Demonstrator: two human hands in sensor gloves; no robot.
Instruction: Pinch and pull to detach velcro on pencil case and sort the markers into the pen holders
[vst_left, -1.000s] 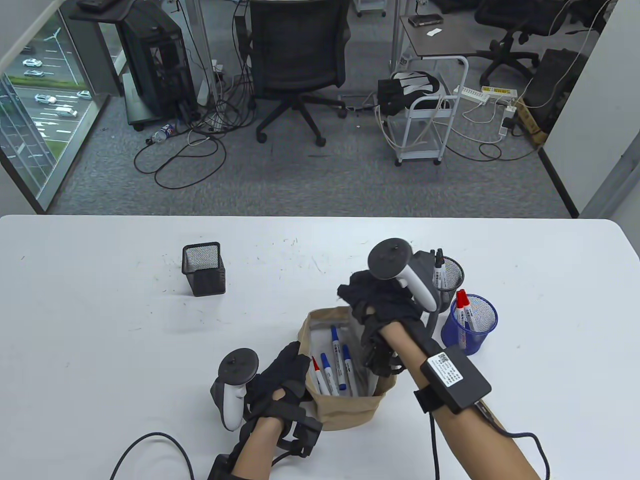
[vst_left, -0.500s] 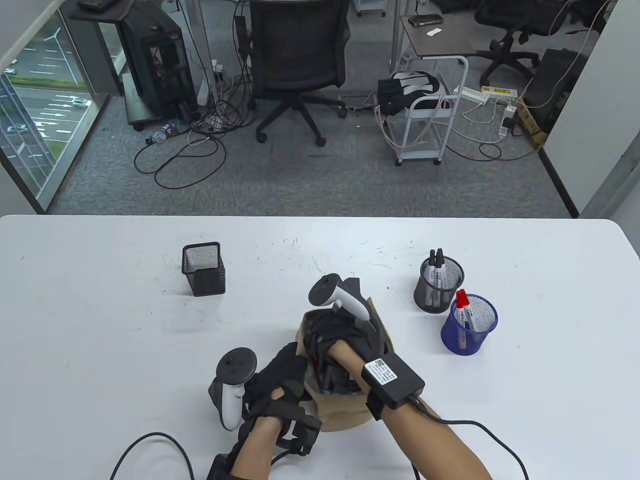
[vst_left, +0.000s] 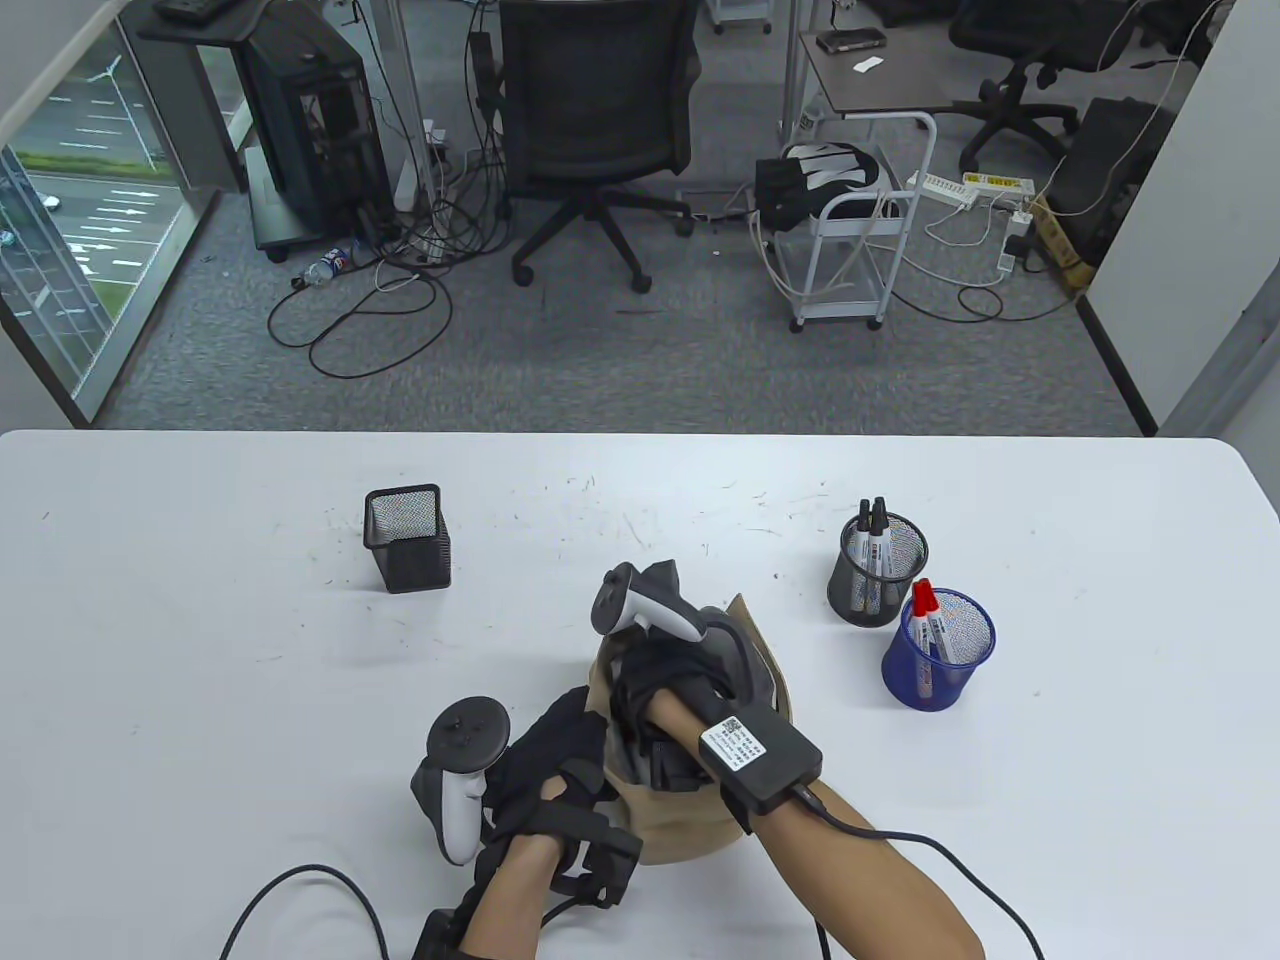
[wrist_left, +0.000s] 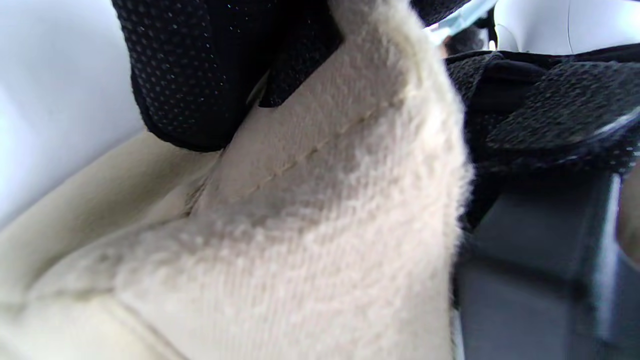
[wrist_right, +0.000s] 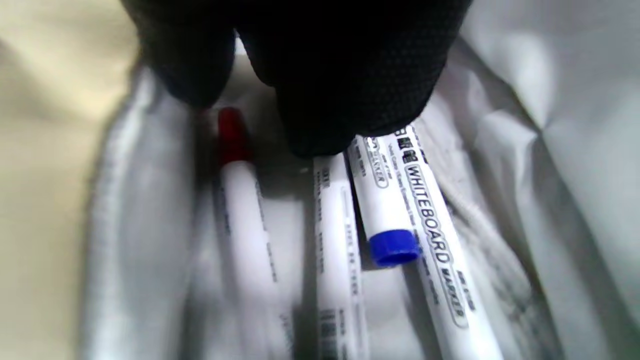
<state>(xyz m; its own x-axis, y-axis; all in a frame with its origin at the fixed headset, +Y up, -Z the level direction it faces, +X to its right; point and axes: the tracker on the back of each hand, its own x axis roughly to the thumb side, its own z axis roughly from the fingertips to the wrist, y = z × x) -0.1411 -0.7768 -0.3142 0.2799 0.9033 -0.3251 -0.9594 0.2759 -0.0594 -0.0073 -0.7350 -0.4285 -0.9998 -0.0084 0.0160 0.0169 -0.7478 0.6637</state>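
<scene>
The tan pencil case stands open near the table's front edge. My left hand holds its left rim. In the left wrist view a gloved finger is curled over the fuzzy velcro strip. My right hand is down inside the case. In the right wrist view its fingertips sit on the upper ends of the markers. Beside them lie a red-capped marker and a marker with a blue end. The glove hides whether any marker is pinched.
A square black mesh holder stands to the left at mid-table. To the right of the case are a round black mesh holder with two black markers and a blue mesh holder with two red ones.
My right hand came back from beside the round black holder and went down into the case, then shifted slightly left. The left hand kept its hold on the rim.
</scene>
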